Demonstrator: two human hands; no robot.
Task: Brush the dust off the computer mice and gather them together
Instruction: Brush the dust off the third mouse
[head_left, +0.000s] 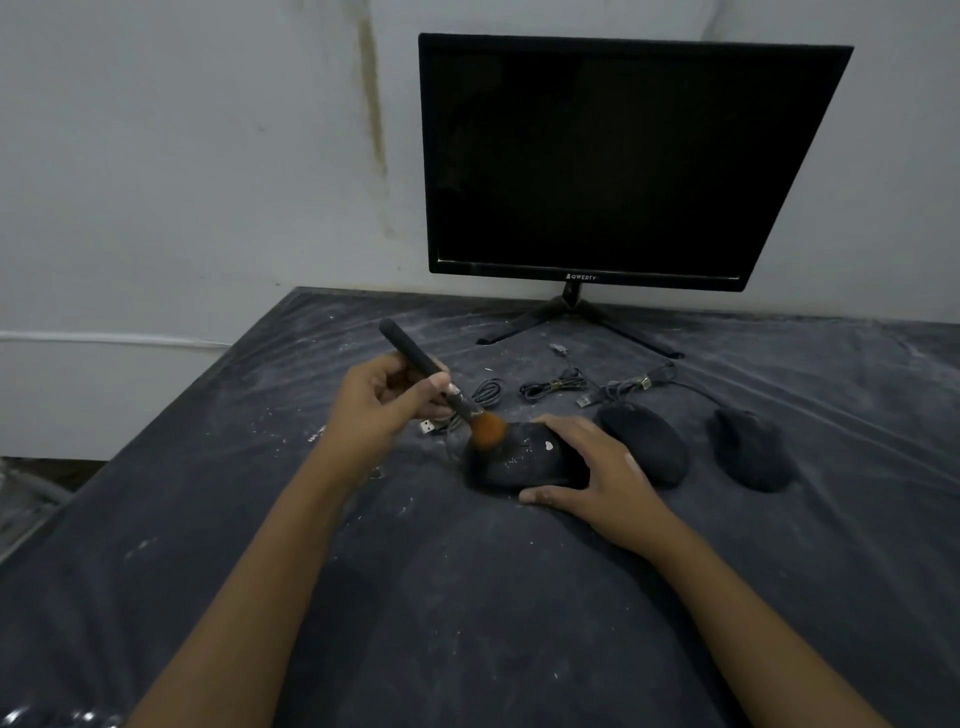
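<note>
Dust is lying in pale streaks and flecks across a dark table (467, 597) that is wrapped in clear plastic sheeting and standing against a white wall (182, 156), where a brownish stain (374, 104) is running down from the top. A black monitor (597, 156), its screen dark, is sitting at the back on a splayed stand (571, 312), with coiled cables (553, 387) lying in front of it. The person's left hand (379, 405) is gripping a black-handled brush (415, 358) with fingers curled round the shaft, its orange bristles touching the far left end of the first mouse (519, 460), which is speckled white. The right hand (597, 467) is holding that mouse from its right side, thumb on the near edge and fingers curving over the far edge. Just beside this hand, to the right, the second mouse (647, 441) is resting on the table, and the third mouse (748, 449) is lying a little farther right, apart from it.
</note>
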